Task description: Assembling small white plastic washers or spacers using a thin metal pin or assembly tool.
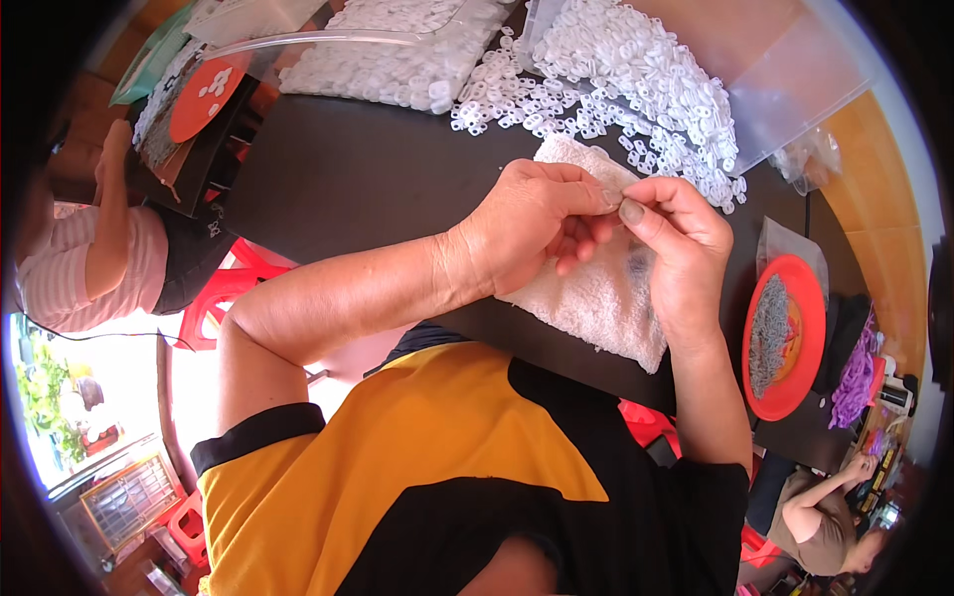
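Observation:
Above a white towel on the dark table, my two hands meet fingertip to fingertip. My left hand has its thumb and index finger pinched, the other fingers curled. Thumb and index finger of my right hand press together at the same spot. Whatever they pinch is too small and covered to make out. Just beyond the hands, many small white plastic pieces with holes spill from a heap in a clear plastic bin.
A clear bag of white pieces lies at the back. To the right, a red-orange plate holds small grey parts, near purple strands. Another red plate is at far left. Co-workers sit at left and lower right.

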Demonstrator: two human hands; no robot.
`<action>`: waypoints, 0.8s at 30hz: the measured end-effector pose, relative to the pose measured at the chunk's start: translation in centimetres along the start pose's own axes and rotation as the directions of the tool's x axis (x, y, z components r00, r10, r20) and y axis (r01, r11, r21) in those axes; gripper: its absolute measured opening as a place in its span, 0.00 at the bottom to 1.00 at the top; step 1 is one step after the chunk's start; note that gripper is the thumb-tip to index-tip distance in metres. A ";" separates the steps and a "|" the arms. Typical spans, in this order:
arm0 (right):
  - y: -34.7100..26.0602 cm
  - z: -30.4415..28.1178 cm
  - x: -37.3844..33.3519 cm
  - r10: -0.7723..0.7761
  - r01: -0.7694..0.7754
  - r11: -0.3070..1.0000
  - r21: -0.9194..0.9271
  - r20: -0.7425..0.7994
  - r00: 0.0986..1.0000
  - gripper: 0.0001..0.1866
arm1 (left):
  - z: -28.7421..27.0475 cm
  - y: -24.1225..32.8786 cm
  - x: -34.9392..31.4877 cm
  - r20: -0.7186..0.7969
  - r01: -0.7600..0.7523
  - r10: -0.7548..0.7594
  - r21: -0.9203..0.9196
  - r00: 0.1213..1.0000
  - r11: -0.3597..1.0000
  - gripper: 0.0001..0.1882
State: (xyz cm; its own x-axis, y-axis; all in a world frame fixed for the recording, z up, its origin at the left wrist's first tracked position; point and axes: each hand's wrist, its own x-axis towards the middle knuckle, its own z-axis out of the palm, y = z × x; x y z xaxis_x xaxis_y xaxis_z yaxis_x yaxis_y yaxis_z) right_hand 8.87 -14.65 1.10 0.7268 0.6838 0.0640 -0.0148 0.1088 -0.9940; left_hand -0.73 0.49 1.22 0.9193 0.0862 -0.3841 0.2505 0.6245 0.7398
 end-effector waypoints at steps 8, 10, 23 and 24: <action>-0.3 -0.4 -0.3 -0.055 0.055 0.998 -0.033 -0.013 0.998 0.04 | 0.5 0.0 0.5 -0.009 0.017 -0.016 0.021 1.000 1.000 0.08; -0.5 -0.6 -0.2 -0.154 0.173 0.950 -0.261 0.089 0.984 0.03 | 0.4 0.2 0.4 -0.003 0.002 -0.001 0.010 1.000 1.000 0.07; 0.0 -0.7 -0.2 -0.344 0.376 0.801 -0.465 0.155 0.926 0.06 | 0.1 1.4 0.2 0.068 0.070 -0.078 0.105 0.995 0.992 0.09; 0.1 -0.8 -0.2 -0.373 0.409 0.753 -0.515 0.177 0.911 0.06 | 0.4 1.4 0.1 0.040 0.072 -0.075 0.073 0.996 0.995 0.09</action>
State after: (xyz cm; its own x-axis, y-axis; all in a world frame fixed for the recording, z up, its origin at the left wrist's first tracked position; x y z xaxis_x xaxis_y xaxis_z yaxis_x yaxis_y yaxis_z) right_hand 9.25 -15.32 0.96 0.5457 0.7100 0.4450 0.6397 -0.0100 -0.7685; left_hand -0.13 1.11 2.43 0.9092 0.0084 -0.4163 0.3375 0.5707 0.7486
